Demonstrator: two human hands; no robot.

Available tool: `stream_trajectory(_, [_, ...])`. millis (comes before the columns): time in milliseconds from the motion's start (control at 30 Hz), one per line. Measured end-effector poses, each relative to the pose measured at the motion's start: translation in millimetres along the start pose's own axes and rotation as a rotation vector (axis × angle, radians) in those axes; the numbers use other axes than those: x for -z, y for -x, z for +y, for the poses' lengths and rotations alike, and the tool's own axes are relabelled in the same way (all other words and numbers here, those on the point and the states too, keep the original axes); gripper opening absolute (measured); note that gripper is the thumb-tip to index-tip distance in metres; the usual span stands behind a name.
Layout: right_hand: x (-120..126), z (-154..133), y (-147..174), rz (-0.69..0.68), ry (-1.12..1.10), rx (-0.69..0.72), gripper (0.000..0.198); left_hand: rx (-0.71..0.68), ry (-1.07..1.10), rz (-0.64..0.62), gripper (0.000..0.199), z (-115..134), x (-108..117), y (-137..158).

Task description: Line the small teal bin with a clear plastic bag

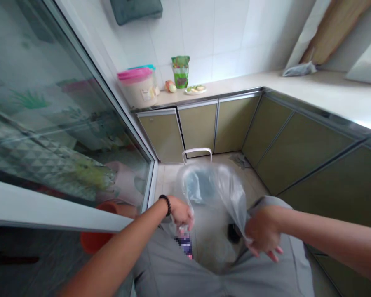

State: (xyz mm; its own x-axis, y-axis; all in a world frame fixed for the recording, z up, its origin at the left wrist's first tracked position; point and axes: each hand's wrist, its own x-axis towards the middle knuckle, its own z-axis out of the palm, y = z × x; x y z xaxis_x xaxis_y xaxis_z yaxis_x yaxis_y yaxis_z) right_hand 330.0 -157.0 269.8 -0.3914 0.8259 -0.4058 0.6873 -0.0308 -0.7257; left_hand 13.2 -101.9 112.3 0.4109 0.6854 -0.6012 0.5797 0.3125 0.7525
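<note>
Hands: two, both bare, both at the bag. Bag (235,194): one, clear plastic, at the centre of the frame and reaching below it, mouth spread wide between the hands. Left hand (181,213), lower centre: fingers clamped on the bag's near left edge; one dark beaded bracelet (165,204) on that wrist. Right hand (264,232), lower right of centre: thumb and finger pinched together on the bag's right edge, other fingers partly extended. One white handle (198,149) stands just above the bag's far rim; whether it joins anything under the plastic cannot be told. One pixelated dark patch below the left hand, unidentified. One dark shoe (234,233) right of centre, low; grey trousers (179,268) along the bottom. Counter (235,80), upper half: two tubs, one with a pink lid (135,74), one with a blue lid (148,66) behind it; two round items beside them, one reddish, one pale; one green pouch (181,73); one plate (196,93) with food pieces, count unclear. Three cabinet doors face the camera below. One glass door (64,103) fills the left; one orange bucket (94,241), lower left.
</note>
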Motion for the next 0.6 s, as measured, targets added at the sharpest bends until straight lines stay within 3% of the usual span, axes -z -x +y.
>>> stream_trajectory(67, [-7,16,-2,-0.379,0.024,0.0,0.016,0.028,0.015,-0.254,0.033,12,11,5])
stream_trajectory(100, [-3,24,-7,-0.546,0.018,0.006,0.016,0.007,0.052,-0.322,0.034,19,19,6])
stream_trajectory(133, [5,30,-14,-0.651,-0.006,0.011,0.019,-0.037,0.105,-0.314,0.037,28,28,6])
stream_trajectory(167, [16,34,-23,-0.672,-0.046,0.012,0.025,-0.095,0.174,-0.225,0.038,37,38,5])
stream_trajectory(267, [53,39,-48,-0.403,-0.178,-0.012,0.037,-0.227,0.398,0.131,0.032,61,66,-3])
stream_trajectory(333, [73,36,-61,-0.254,-0.242,-0.009,0.041,-0.279,0.524,0.292,0.024,72,81,-9])
stream_trajectory(467, [91,27,-80,-0.093,-0.313,-0.008,0.047,-0.357,0.646,0.472,0.02,83,102,-19])
stream_trajectory(600, [93,25,-101,-0.004,-0.37,-0.078,0.049,-0.336,0.674,0.531,0.025,86,115,-26])
